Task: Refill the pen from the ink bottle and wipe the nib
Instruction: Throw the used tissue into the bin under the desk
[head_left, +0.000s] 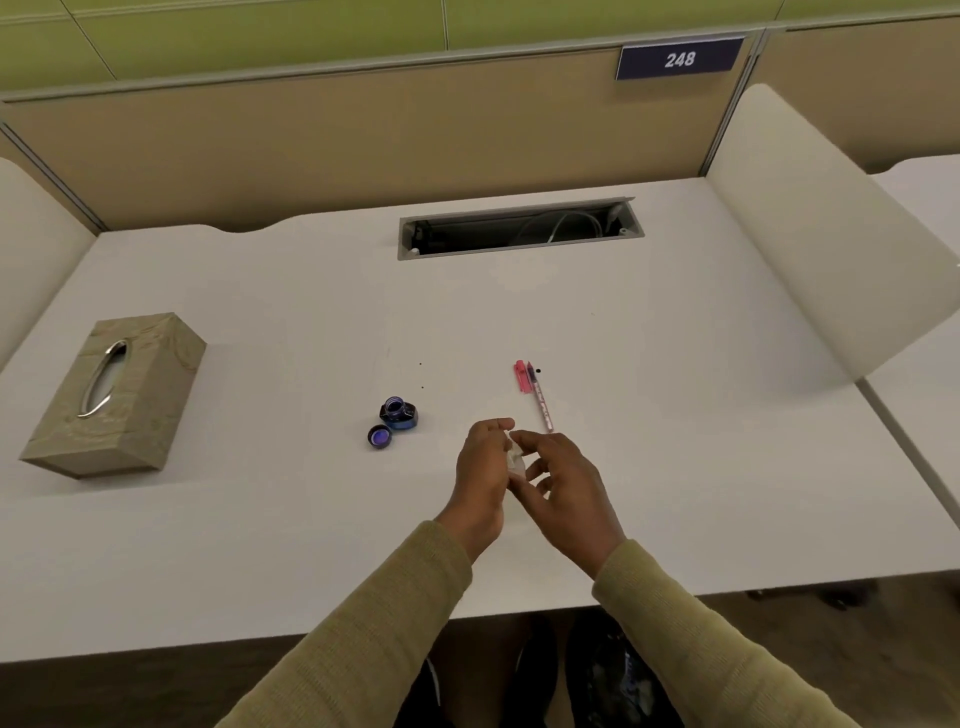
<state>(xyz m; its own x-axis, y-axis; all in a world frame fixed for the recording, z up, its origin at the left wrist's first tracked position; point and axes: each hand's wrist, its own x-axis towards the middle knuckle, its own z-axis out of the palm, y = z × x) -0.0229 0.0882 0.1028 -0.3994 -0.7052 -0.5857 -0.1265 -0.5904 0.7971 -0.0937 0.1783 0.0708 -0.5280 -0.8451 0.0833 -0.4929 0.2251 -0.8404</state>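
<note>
A small crumpled white tissue is pinched between the left hand and the right hand, held together above the white desk. Just beyond, the pen lies beside its pink cap. The open ink bottle and its lid stand to the left; a tissue box sits farther left.

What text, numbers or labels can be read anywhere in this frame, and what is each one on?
"248": white digits on the dark blue sign fixed to the partition behind the desk.
Pen: a printed pattern runs along the barrel, too small to read.
Ink bottle and its cap: no legible label.
Tissue box: no lettering visible.
</note>
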